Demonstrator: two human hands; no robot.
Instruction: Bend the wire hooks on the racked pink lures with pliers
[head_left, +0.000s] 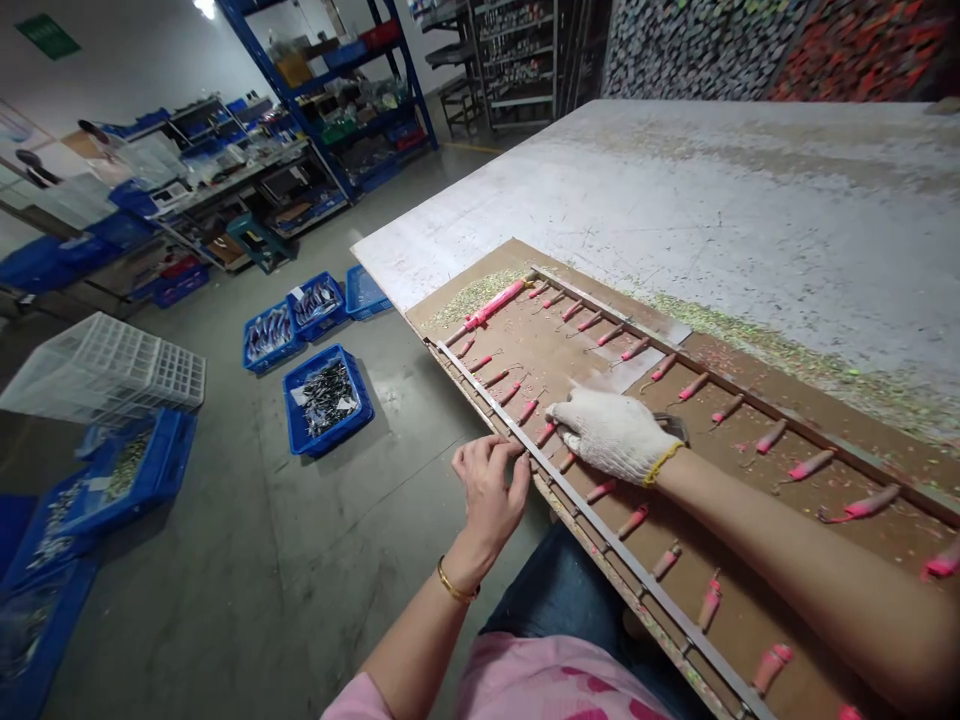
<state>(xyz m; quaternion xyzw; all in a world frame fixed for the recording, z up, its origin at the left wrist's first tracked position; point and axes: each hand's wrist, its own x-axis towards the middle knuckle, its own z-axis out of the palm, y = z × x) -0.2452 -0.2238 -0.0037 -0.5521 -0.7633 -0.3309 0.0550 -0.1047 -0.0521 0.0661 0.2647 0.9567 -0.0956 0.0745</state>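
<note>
A long metal frame [637, 568] lies on brown cardboard [555, 360], with rows of small pink-tipped pieces fitted with wire hooks along both rails. My right hand [611, 432], in a white knitted glove, pinches one pink piece [546, 433] on the near rail. Bare and wearing a gold bracelet, my left hand [491, 483] is at the outer side of that rail, fingers bent and pressed together at the end of the same piece; what they hold is too small to make out. A larger bright pink piece [495, 305] lies across the frame's far left end.
Yellow-green flakes [750, 335] are scattered on the large white table [675, 200]. Blue crates [328, 400] with small parts stand on the floor at the left, near a white plastic basket [112, 370]. Blue shelving [337, 90] rises behind.
</note>
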